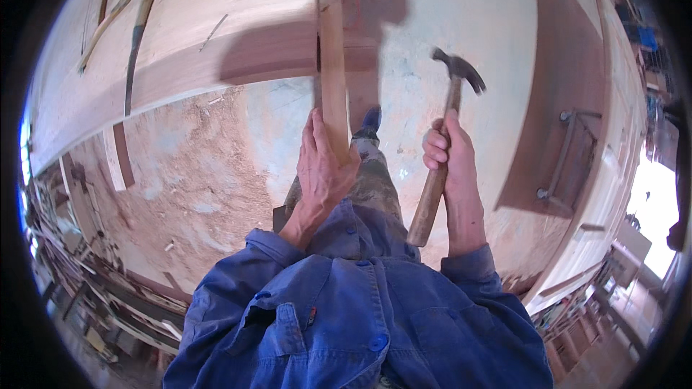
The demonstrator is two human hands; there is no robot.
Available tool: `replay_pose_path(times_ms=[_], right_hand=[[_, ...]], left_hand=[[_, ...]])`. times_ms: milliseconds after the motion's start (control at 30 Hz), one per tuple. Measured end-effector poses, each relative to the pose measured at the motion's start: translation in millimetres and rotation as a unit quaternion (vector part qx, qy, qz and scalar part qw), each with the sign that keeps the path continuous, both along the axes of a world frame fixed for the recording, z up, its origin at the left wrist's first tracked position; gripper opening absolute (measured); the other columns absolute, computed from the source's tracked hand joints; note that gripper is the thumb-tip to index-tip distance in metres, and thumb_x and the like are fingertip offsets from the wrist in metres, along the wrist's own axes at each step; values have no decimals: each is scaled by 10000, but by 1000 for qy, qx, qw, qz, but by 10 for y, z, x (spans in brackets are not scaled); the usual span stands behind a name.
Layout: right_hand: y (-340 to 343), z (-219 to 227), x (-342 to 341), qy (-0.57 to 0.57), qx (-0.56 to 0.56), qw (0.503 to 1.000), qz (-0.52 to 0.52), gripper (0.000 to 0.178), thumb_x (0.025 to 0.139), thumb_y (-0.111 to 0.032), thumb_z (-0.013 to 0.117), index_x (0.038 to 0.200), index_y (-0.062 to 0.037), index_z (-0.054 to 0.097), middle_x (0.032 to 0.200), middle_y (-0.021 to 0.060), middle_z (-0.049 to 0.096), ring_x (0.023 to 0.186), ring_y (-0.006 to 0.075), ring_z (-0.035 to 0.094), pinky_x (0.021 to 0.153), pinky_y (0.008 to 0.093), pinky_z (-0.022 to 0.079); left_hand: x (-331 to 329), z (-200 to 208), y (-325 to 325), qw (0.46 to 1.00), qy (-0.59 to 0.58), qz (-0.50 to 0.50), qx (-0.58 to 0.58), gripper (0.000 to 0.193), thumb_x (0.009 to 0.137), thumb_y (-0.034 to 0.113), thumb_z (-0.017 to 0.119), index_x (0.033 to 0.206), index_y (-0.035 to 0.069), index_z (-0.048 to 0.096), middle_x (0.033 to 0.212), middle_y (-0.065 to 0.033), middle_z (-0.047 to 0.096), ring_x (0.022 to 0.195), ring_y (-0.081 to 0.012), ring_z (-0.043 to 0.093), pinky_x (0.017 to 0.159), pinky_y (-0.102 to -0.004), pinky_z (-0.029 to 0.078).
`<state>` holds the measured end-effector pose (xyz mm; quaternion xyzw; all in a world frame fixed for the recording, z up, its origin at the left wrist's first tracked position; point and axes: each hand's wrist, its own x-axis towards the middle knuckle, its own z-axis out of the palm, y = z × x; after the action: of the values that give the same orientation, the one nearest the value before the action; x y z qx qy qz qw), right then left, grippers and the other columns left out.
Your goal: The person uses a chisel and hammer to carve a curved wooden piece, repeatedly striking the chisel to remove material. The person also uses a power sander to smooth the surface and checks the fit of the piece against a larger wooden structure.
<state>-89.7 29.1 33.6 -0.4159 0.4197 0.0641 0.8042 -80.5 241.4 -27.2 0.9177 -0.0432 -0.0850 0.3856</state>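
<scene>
My left hand (pixel 324 173) is closed around the lower end of a long pale wooden strip (pixel 333 65), its fingers along the left side and the thumb on the right. The strip points away from me, close beside the right end of the workbench. Whether its far end rests on anything, I cannot tell. In my right hand (pixel 455 148) is a claw hammer (pixel 431 205), gripped round its wooden handle. Its dark metal head is up and points away from me, apart from the strip.
A pale workbench (pixel 270 0) fills the upper left, with a long wooden-handled tool (pixel 148 7) and other slim tools on it. Sawdust (pixel 205 151) covers the floor below. At right stands another wooden bench (pixel 605 137), with a metal frame on small wheels (pixel 566 155) beneath it.
</scene>
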Motion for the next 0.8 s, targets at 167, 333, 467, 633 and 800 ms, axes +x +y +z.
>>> replay_pose_path(times_ms=[167,333,467,633,800], right_hand=[[516,-475,-337,74,-14,996,45,349,1015,-422,486,889,-98,465,587,-52,404,437,71,375,409,238,356],[561,-277,-246,60,108,980,156,365,1004,-437,506,869,-98,484,588,-61,386,455,48,386,394,242,346],[316,-319,-337,52,21,998,-2,406,1013,-475,461,868,-97,490,599,-76,394,455,42,385,396,225,339],[765,-555,-310,38,15,995,94,370,1007,-415,494,825,-94,462,587,-30,418,442,93,419,400,265,388],[385,-464,-214,42,63,990,121,403,1009,-456,477,806,-108,470,603,-59,398,460,58,384,410,233,353]], left_hand=[[-7,-185,116,998,-15,-3,-60,726,965,308,549,1461,-95,204,1435,-347,309,1293,-489,401,1057,-485,389],[-7,-278,197,996,52,-3,-78,720,1018,421,431,1468,-95,206,1466,-315,280,1331,-462,365,1085,-462,352],[15,-266,206,994,72,-4,-80,693,1018,398,446,1456,-97,239,1455,-312,301,1332,-448,371,1089,-454,344],[26,-294,219,994,70,-18,-87,647,1023,357,446,1448,-95,261,1431,-304,338,1309,-441,393,1085,-453,345],[35,-274,239,994,75,-17,-84,632,1022,346,451,1451,-82,268,1412,-298,362,1298,-426,408,1076,-457,351]])
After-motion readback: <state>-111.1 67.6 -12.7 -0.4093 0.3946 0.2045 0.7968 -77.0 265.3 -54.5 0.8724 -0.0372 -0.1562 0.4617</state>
